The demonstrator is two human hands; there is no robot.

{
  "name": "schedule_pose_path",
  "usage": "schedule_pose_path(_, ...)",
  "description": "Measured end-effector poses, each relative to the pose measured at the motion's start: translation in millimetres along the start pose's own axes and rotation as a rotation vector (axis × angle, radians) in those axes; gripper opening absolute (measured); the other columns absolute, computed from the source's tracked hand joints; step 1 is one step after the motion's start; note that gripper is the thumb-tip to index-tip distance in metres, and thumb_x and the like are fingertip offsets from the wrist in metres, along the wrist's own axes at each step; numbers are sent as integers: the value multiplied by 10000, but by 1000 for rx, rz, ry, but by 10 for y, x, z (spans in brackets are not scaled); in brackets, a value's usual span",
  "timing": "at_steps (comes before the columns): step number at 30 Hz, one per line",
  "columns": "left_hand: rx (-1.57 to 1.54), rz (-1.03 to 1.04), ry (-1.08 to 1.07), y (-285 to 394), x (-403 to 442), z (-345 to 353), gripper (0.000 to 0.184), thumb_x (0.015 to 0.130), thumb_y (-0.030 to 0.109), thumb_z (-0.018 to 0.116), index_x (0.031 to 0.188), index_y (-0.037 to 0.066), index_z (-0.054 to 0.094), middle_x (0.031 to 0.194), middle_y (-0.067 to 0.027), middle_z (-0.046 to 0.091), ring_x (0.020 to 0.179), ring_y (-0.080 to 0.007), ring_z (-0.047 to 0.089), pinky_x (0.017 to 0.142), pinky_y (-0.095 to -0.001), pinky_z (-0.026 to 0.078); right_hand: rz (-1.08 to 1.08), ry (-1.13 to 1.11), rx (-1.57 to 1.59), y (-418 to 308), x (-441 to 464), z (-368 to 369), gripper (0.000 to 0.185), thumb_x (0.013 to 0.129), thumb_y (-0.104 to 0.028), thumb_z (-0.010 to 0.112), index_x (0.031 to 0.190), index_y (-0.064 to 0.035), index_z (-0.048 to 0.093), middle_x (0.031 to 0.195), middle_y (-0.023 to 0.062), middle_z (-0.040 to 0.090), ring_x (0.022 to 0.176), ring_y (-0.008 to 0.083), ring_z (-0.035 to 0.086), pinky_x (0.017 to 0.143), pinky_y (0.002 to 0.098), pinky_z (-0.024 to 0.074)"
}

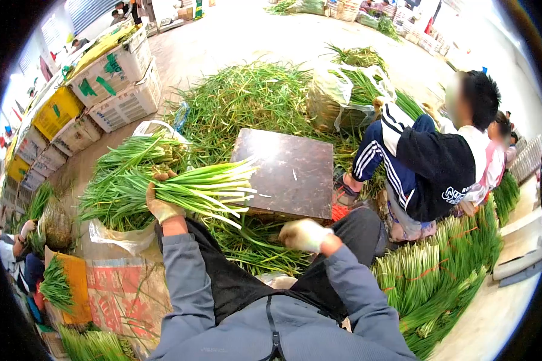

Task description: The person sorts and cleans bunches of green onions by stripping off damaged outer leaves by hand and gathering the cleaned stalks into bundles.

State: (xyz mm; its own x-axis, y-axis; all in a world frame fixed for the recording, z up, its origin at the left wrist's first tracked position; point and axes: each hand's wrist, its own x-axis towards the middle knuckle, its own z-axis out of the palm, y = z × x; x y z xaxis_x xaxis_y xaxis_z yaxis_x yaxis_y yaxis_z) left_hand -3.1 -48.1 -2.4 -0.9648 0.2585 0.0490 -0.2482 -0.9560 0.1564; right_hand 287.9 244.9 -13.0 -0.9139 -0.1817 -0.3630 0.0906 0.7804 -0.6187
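Observation:
My left hand (pixel 161 201), in a pale work glove, is closed around a bunch of green onions (pixel 214 186). Their white ends point right, over the left edge of a dark, flat-topped board (pixel 289 168). Between my knees, to the right of the bunch and apart from it, is my gloved right hand (pixel 304 235). It is smeared by motion and its fingers are not clear. More green onions (pixel 117 180) lie heaped beside my left hand. Loose green leaves (pixel 259 246) cover the floor between my legs.
A large pile of leaves (pixel 247 99) lies beyond the board. At right sits a person in a dark jacket (pixel 436 162), near rows of tied green bundles (pixel 427 259). Stacked crates (pixel 123 90) stand at left. A filled plastic bag (pixel 337 96) stands behind the board.

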Motion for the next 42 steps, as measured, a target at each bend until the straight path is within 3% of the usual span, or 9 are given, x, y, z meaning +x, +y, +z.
schedule_pose_path(4,72,23,-29,18,-18,-56,263,865,147,635,1071,-17,628,984,-141,691,971,-279,649,1059,-452,453,39,667,396,-340,157,-75,341,831,-198,698,1155,-93,690,1092,173,702,981,323,683,864,381,519)
schedule_pose_path(5,18,-8,-47,19,-36,-35,257,873,142,627,1073,-20,632,987,-146,696,959,-275,653,1051,-444,455,45,821,367,-410,207,-210,222,868,-101,684,1079,-36,704,943,101,725,856,164,674,782,286,532)
schedule_pose_path(8,33,-38,-99,9,-23,-60,259,896,125,616,1106,-26,637,1030,-127,697,933,-250,663,1035,-413,460,53,790,853,-790,219,-579,331,888,-265,693,1143,-55,663,970,121,718,936,242,696,821,349,534)
schedule_pose_path(10,42,-45,-60,-1,-36,-49,264,902,135,613,1112,-23,640,1034,-126,702,948,-241,667,1032,-410,467,-153,898,525,-913,335,-621,339,891,-258,695,1163,-62,648,958,113,718,884,210,690,805,326,535)
schedule_pose_path(16,-56,-125,-76,6,-75,5,290,901,148,628,1156,11,608,770,-19,524,686,-179,513,766,-355,453,48,684,862,-850,400,-528,164,916,-122,672,1010,12,679,749,45,670,603,102,601,568,245,489)
schedule_pose_path(20,-113,-99,-64,96,-117,120,314,897,134,625,1174,-10,603,758,2,471,697,-159,473,779,-348,451,103,975,893,-96,323,-324,131,940,-102,624,1014,-2,666,750,43,655,489,69,511,446,234,426)
schedule_pose_path(26,-173,-156,-125,104,-71,74,309,891,114,621,1170,-16,594,765,1,449,706,-159,462,795,-355,429,92,738,441,14,123,-24,397,833,-52,700,1226,-20,650,1057,100,712,999,183,648,901,299,516)
schedule_pose_path(32,-172,-129,-62,23,-64,84,291,876,114,639,1140,-2,598,777,-9,490,694,-166,480,811,-360,434,134,299,893,-682,398,148,364,908,-143,685,1234,4,619,1145,97,686,947,157,664,803,294,556)
schedule_pose_path(42,14,-35,0,-64,-136,107,300,876,163,632,1121,-5,589,781,-37,565,723,-190,561,801,-365,476,116,533,1178,-910,571,239,199,943,-114,639,1081,30,637,813,82,673,617,135,633,561,271,536)
